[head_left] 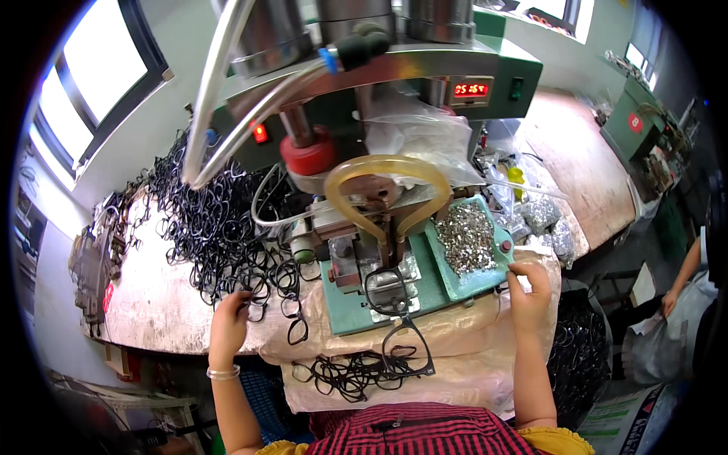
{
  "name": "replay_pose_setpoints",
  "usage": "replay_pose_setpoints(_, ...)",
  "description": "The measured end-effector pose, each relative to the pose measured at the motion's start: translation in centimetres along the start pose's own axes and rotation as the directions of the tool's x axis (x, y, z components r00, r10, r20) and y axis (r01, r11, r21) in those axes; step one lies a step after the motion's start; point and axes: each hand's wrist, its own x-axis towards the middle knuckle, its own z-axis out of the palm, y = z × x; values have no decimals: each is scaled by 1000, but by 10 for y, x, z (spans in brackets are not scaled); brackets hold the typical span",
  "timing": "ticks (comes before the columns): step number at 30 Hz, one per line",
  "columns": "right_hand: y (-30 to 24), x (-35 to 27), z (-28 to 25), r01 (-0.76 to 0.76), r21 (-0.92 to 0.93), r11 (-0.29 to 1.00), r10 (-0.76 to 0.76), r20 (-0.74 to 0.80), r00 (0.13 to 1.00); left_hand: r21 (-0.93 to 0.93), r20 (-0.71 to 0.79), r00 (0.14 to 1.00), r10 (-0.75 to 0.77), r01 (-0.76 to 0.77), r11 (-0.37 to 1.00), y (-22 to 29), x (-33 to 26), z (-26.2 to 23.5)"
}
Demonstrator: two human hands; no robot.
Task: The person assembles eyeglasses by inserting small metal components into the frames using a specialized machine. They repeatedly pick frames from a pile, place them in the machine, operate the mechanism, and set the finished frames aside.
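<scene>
A large heap (pixel 212 220) of black frames is seen on the bench at the left, beside the press (pixel 364 152); a much smaller pile (pixel 356 371) lies in the lap. From this, most of the work is judged to remain. One frame (pixel 388 288) is seated on the green fixture (pixel 341 303) under the press.

The left hand (pixel 227 318) is placed at the heap's near edge, fingers curled onto a frame; whether it is gripped cannot be told. The right hand (pixel 528 292) is held at the corner of the tray (pixel 447 280) of small metal parts, fingertips drawn together; whether a part is pinched cannot be told.
</scene>
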Motion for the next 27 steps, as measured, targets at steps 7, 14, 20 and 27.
replay_pose_setpoints(7, -86, 27, 26, 50, 385, 921, -173, 292, 941, -689, -233, 935, -267, 35, 724, 54, 27, 6)
replay_pose_setpoints(14, -129, 25, 85, -217, 602, 768, -37, 379, 925, -793, -375, 902, -213, -193, 578, 69, 20, 74)
replay_pose_setpoints(20, -132, 16, 88, -316, 719, 619, 12, 394, 919, -709, -614, 789, -6, -548, 445, 127, 18, 49)
replay_pose_setpoints(27, -159, 9, 73, -455, 736, 501, 68, 491, 869, -467, -669, 674, 313, -709, 529, 206, 43, 18)
